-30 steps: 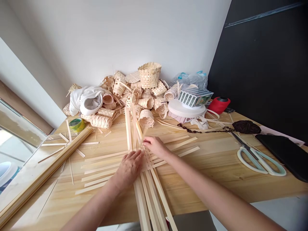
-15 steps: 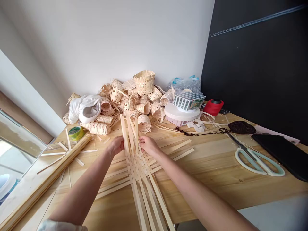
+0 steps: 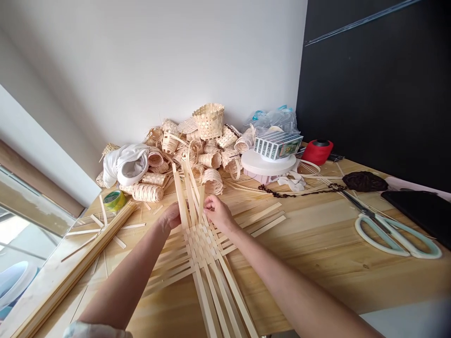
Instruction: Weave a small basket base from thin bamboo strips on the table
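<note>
A flat woven mat of pale wooden strips (image 3: 201,244) lies on the table, with long loose strips spreading out on all sides. At its far edge several strips are raised. My left hand (image 3: 171,216) is closed at the left raised strips, its fingertips partly hidden behind them. My right hand (image 3: 215,212) pinches at the rightmost raised strip (image 3: 201,203), thumb and fingers pressed together.
Small woven baskets (image 3: 208,123) are heaped by the wall. A bundle of strips (image 3: 75,270) and green tape (image 3: 114,200) lie left. To the right are scissors (image 3: 396,234), red thread (image 3: 317,151), a round white stand (image 3: 269,162) and a black object (image 3: 419,211).
The camera view has shifted slightly. The raised strips have spread and lean differently, the left ones further left. Both hands stay at the far edge of the mat.
</note>
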`<action>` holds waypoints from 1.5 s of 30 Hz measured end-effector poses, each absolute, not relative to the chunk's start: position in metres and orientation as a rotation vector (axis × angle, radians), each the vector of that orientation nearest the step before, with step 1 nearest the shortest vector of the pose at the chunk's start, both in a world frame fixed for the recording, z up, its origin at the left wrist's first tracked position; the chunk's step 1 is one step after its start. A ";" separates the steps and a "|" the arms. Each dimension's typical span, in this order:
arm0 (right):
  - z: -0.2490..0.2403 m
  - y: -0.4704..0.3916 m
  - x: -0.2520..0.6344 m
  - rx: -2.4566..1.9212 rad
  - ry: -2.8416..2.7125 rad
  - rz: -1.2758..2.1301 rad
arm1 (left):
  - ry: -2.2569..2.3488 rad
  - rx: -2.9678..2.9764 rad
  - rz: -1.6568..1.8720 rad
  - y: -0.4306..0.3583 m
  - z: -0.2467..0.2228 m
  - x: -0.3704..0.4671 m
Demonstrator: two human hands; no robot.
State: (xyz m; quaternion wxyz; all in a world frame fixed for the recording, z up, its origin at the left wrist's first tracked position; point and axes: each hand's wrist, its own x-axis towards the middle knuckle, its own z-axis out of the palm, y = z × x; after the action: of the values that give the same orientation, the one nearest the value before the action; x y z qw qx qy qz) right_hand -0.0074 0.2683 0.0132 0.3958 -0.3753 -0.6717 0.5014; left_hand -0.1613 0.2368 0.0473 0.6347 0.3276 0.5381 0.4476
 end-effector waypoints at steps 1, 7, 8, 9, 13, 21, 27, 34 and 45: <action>0.013 0.268 -0.008 -0.964 -1.707 1.242 | 1.225 0.753 1.030 0.237 0.045 -0.162; 0.016 0.264 -0.009 -0.987 -1.817 1.117 | 1.221 0.751 1.057 0.230 0.044 -0.164; 0.017 0.264 -0.009 -0.989 -1.836 1.109 | 1.227 0.745 1.064 0.228 0.045 -0.163; 0.018 0.264 -0.009 -0.995 -1.854 1.112 | 1.235 0.738 1.071 0.226 0.046 -0.162; 0.015 0.267 -0.011 -1.040 -1.924 1.213 | 1.273 0.753 1.099 0.224 0.047 -0.155; 0.004 0.272 -0.013 -1.062 -1.930 1.287 | 1.662 1.068 1.480 0.177 0.066 -0.165; 0.008 0.271 -0.013 -1.046 -1.927 1.277 | 1.814 2.261 0.579 0.119 0.054 -0.108; 0.002 0.271 -0.011 -1.014 -1.925 1.264 | 2.087 2.450 0.006 0.131 0.018 -0.085; 0.003 0.269 -0.007 -0.941 -1.958 1.314 | 2.133 2.426 0.003 0.132 0.016 -0.086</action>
State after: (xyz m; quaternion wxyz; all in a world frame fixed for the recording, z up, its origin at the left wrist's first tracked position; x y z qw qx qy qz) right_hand -0.0072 0.2686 0.0034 0.2969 -0.3538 -0.7364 0.4944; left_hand -0.0862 0.1321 0.0162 -0.0443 0.7502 0.6597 0.0009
